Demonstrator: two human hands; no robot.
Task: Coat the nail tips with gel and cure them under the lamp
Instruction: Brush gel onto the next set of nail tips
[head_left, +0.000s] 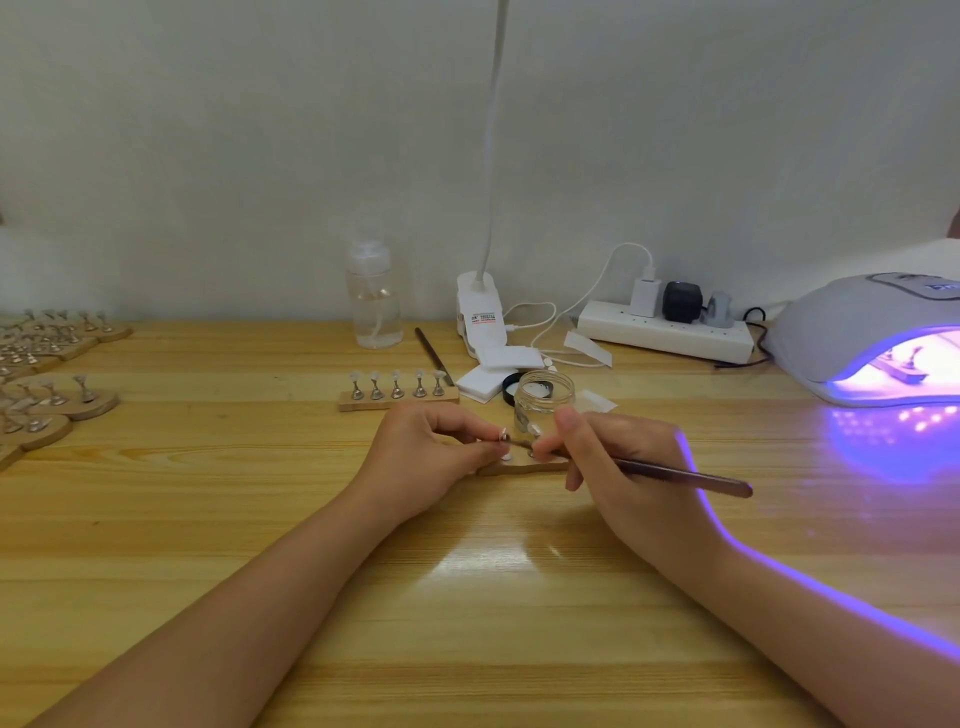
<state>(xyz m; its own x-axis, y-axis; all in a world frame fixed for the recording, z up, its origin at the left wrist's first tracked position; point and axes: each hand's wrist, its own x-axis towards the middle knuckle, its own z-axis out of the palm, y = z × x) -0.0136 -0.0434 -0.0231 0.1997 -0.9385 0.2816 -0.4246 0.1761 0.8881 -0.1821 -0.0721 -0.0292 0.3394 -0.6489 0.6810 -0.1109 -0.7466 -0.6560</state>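
— Hands first: what are they gripping?
— Left hand (441, 447) pinches a small pale nail tip (503, 435) above a low wooden holder block (522, 466); right hand (618, 462) grips a slim dark brush (680, 474), its tip at that nail.
— And the gel?
— Small clear glass jar (544, 396) just beyond (lid off). Grey curing lamp (872, 338) glows violet far right.

A small nail-art workstation: a wooden table (208, 519) against a plain white wall carries a lit UV curing lamp (852, 332), rows of nail-tip stands (397, 395), a gel jar (543, 402), a clip-on desk light (480, 312) and a power strip (665, 332).
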